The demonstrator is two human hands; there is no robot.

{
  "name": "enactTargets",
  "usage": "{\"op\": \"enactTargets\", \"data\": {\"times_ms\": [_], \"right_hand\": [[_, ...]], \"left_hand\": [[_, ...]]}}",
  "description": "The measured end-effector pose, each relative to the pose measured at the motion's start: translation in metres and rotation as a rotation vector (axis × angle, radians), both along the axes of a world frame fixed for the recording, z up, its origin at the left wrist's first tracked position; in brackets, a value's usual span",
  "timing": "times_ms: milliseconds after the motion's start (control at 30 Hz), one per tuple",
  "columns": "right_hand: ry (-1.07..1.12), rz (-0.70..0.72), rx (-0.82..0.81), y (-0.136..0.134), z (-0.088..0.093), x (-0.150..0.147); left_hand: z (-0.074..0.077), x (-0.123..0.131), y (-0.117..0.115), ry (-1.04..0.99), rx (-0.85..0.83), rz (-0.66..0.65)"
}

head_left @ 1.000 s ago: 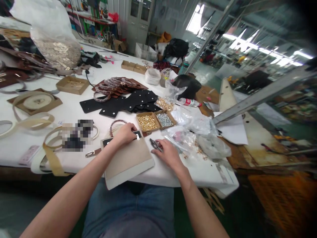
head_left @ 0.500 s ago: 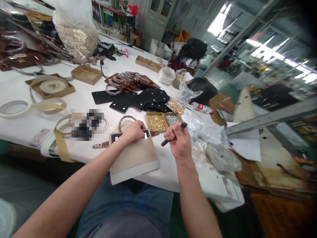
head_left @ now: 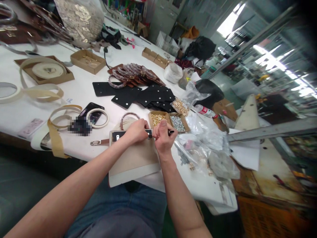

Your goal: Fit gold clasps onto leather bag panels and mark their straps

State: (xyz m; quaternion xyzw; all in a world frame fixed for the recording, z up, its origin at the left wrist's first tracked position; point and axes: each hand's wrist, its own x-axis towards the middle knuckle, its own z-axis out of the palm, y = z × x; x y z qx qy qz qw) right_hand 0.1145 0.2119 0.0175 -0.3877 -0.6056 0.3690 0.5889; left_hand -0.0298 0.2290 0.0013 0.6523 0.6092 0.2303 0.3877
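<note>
A beige bag (head_left: 135, 158) with a brown handle (head_left: 129, 115) lies at the table's front edge, over my lap. Along its upper part runs a black strip (head_left: 121, 135) with small silver metal pieces. My left hand (head_left: 138, 130) is closed on the bag's upper edge, its fingertips partly hidden. In a fist, my right hand (head_left: 164, 136) holds a dark bar-shaped tool (head_left: 171, 132) at the bag's upper right corner, beside the left hand. Whether the tool's end touches the bag is hidden. A brown strap with a metal fitting (head_left: 95, 142) sticks out to the left.
Behind the hands stands a box of gold studs (head_left: 156, 117) beside one of silver studs (head_left: 177, 123). Black panels (head_left: 153, 96) and wrapped brown handles (head_left: 133, 74) lie beyond. Tape rolls (head_left: 99, 118) are left; plastic bags (head_left: 205, 132) and a bottle (head_left: 204, 111) right.
My right hand has moved left and down with the dark tool, from above the table to the bag's upper corner. The left hand stays on the bag. The view has shifted slightly.
</note>
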Motion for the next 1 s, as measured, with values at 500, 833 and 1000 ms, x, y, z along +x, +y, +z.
{"op": "enactTargets", "data": {"times_ms": [500, 833, 1000], "right_hand": [[0.169, 0.004, -0.162, 0.018, -0.002, -0.001], [0.348, 0.116, -0.197, -0.006, -0.005, 0.022], [0.282, 0.113, -0.222, 0.004, -0.001, 0.011]], "left_hand": [[0.014, 0.01, -0.001, 0.068, -0.069, 0.045], [0.007, 0.009, -0.004, 0.063, -0.027, 0.036], [0.007, 0.008, -0.006, 0.055, -0.037, 0.057]]}}
